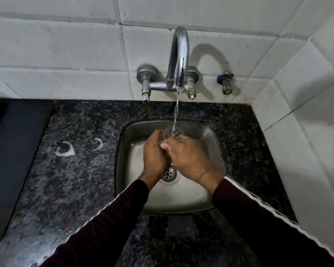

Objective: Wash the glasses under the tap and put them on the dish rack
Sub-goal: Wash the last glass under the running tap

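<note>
A clear glass (172, 132) is held over the steel sink (206, 187), its open rim facing the running tap (178, 60). Water streams from the spout into the glass. My left hand (155, 152) wraps the glass from the left. From the right, my right hand (189, 158) closes on its lower part. Most of the glass is hidden by my fingers. No dish rack is in view.
Dark speckled granite counter (75, 170) surrounds the sink, with wet ring marks (65, 149) left of it. A dark mat or tray (14, 151) lies at the far left. Tiled walls stand behind and at the right. A small valve (226, 83) sticks out right of the tap.
</note>
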